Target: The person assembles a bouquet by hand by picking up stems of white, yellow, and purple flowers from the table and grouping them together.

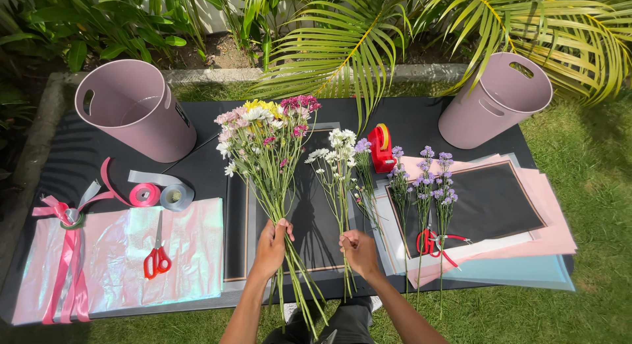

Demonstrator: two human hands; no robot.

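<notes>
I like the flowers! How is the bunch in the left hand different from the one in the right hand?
The left bunch is big and mixed: pink, yellow, white. The right bunch is thin, mostly white. The left hand grips many stems; the right hand grips few. Both have long green stems, blooms pointing away over the table.

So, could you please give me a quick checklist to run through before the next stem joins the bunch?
1. Left hand closed around the mixed bunch: ok.
2. Right hand has a grip on the white stems: ok.
3. Purple stems lying apart on the black sheet: ok.
4. Pruning shears within reach beside the purple stems: ok.
5. Red-handled scissors on the iridescent wrap: ok.
6. Stem ends level: cannot tell.
</notes>
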